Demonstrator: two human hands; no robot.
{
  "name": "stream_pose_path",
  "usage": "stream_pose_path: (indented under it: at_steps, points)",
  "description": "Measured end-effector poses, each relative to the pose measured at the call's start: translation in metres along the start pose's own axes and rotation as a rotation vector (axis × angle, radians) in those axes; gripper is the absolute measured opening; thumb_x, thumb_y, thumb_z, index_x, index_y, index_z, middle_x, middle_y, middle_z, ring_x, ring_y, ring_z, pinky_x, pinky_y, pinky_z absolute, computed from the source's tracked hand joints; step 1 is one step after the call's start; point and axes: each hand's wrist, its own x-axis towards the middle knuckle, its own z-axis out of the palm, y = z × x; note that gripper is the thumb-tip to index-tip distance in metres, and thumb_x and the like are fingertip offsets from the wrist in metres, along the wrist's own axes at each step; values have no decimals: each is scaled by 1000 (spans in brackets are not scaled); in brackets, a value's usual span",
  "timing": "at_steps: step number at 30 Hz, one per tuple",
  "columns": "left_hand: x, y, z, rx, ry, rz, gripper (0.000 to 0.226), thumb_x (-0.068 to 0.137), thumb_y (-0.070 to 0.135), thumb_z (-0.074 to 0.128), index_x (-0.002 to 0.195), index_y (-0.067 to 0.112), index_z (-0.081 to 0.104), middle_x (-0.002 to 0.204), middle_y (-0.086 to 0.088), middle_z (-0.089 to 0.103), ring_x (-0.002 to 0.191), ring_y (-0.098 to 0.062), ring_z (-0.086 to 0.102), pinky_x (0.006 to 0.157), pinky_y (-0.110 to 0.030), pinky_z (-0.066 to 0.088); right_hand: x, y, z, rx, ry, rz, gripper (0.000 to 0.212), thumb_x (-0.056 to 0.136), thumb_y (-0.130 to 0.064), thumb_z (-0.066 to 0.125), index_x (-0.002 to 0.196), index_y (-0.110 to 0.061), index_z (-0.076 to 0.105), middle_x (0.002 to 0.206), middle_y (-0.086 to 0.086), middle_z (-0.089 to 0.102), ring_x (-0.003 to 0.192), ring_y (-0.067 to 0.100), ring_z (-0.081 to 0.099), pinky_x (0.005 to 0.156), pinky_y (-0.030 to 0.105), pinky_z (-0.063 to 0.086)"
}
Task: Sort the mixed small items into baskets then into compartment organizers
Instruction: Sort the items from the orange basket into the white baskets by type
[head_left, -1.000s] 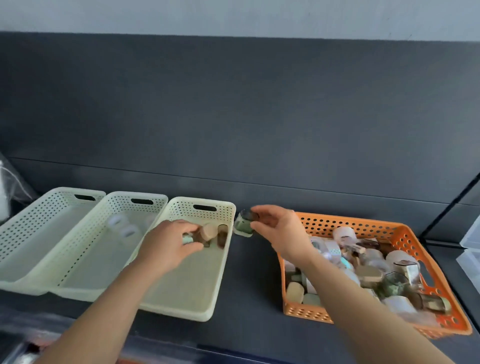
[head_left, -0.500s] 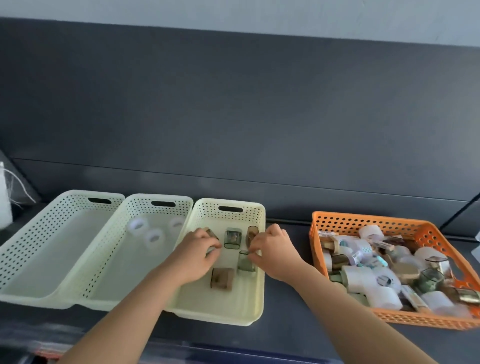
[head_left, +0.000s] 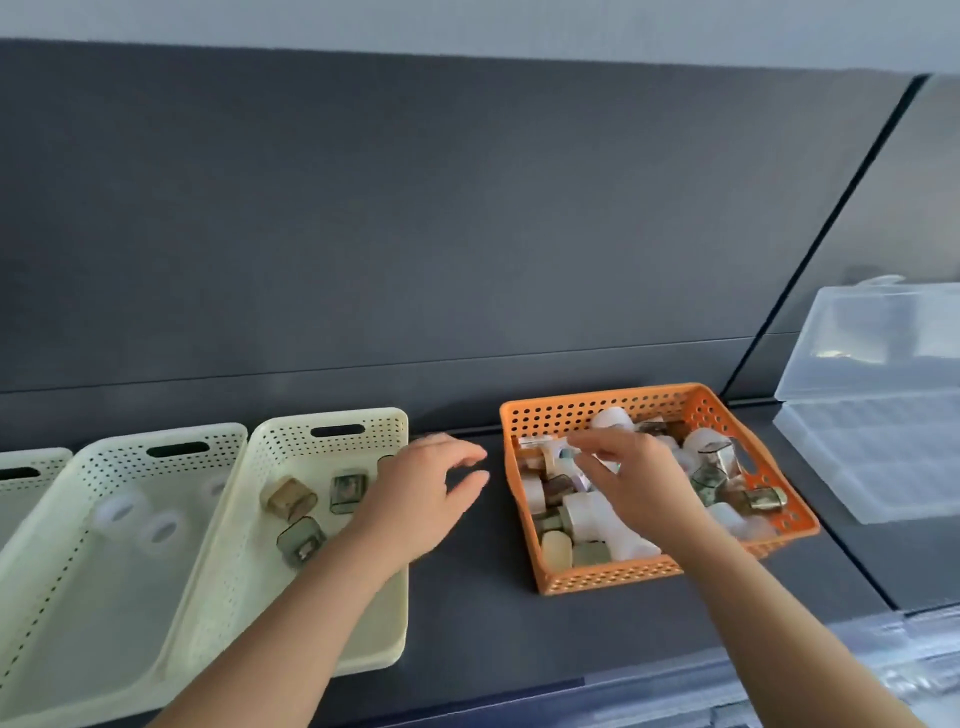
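**Hands spread over the cream basket rim and the orange basket**

Head view: The left hand (head_left: 426, 493) is held palm down over the right rim of the nearest cream basket (head_left: 291, 441). Its forearm is stretched up from the lower left. Its fingers are spread loosely and pointed right, over the dark surface (head_left: 467, 597), and nothing is held in them.

The right hand (head_left: 634, 478) is held above the orange basket (head_left: 608, 577), with its forearm entering from the lower right. Its fingers are stretched leftward over the heap of mixed small items (head_left: 587, 519), with the thumb uppermost. The hand is blurred, and nothing can be seen clasped in it. Whether an item is touched cannot be told.

Three small translucent boxes (head_left: 288, 499) are seen lying in the cream basket, each turned a different way. The basket's long axis is run from the near edge to the back wall, with its handle slot at the far end. A second cream basket (head_left: 171, 452) is set just beside it on the left, aligned likewise, with white rings (head_left: 119, 512) in it. A third cream basket (head_left: 26, 467) is cut off by the left edge.

The orange basket is set well apart to the right. A clear compartment organizer (head_left: 872, 452) is placed further right, with its lid raised.
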Motion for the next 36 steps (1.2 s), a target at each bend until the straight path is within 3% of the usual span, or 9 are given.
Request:
stream_pose_path:
  at_steps: [6, 9, 12, 19, 23, 27, 31, 36]
  points:
    - [32, 57, 65, 223, -333, 51, 50, 85, 49, 62, 129, 28, 57, 128, 9, 57, 118, -12, 50, 100, -32, 41, -6, 64, -47, 51, -98, 67, 23, 90, -19, 63, 112, -20, 70, 107, -9, 70, 87, -5, 62, 74, 8, 48]
    - [40, 64, 83, 311, -403, 48, 52, 84, 50, 62, 132, 32, 53, 132, 10, 54, 122, -13, 47, 105, -33, 34, -6, 79, -52, 4, -196, 38, 24, 88, -21, 66, 112, -19, 70, 105, -8, 68, 80, -7, 58, 66, 4, 45]
    - [40, 62, 87, 263, -409, -30, 53, 84, 43, 64, 134, 33, 51, 131, 13, 51, 121, -13, 46, 105, -33, 37, -1, 88, -49, -41, -289, -56, 28, 86, -25, 68, 113, -18, 68, 108, -6, 68, 87, 1, 62, 81, 17, 53]
    - [30, 69, 86, 114, -400, -151, 47, 89, 34, 63, 134, 30, 48, 133, 17, 40, 114, -2, 48, 99, -24, 41, 13, 95, -33, -115, -402, -233, 40, 83, -30, 65, 122, -29, 61, 106, -5, 65, 96, 12, 53, 85, 34, 51]
    - [27, 74, 86, 85, -397, -180, 48, 89, 24, 62, 133, 36, 48, 132, 18, 39, 116, -2, 46, 103, -26, 39, 17, 98, -36, 42, -406, -190, 29, 81, -24, 71, 110, -24, 69, 96, -17, 63, 79, -3, 56, 71, 15, 48]
    - [32, 76, 91, 109, -482, -168, 60, 86, 19, 64, 139, 40, 44, 136, 20, 37, 124, -3, 40, 107, -27, 34, 17, 102, -45, 200, -327, -106, 23, 80, -19, 74, 102, -23, 70, 85, -17, 64, 82, 3, 60, 74, 18, 51]
    - [37, 78, 86, 11, -397, -228, 52, 88, 27, 65, 134, 41, 47, 131, 26, 41, 122, 2, 40, 104, -23, 35, 19, 108, -58, 347, -284, -31, 22, 82, -14, 72, 100, -26, 68, 91, -14, 68, 85, 5, 65, 74, 15, 54]
    - [38, 77, 71, -274, -252, -326, 35, 89, 21, 59, 110, 48, 60, 127, 18, 48, 110, -3, 54, 95, -31, 48, 15, 105, -62, 405, -252, -18, 19, 86, -14, 69, 103, -23, 67, 87, -12, 68, 70, -9, 60, 58, 4, 44]
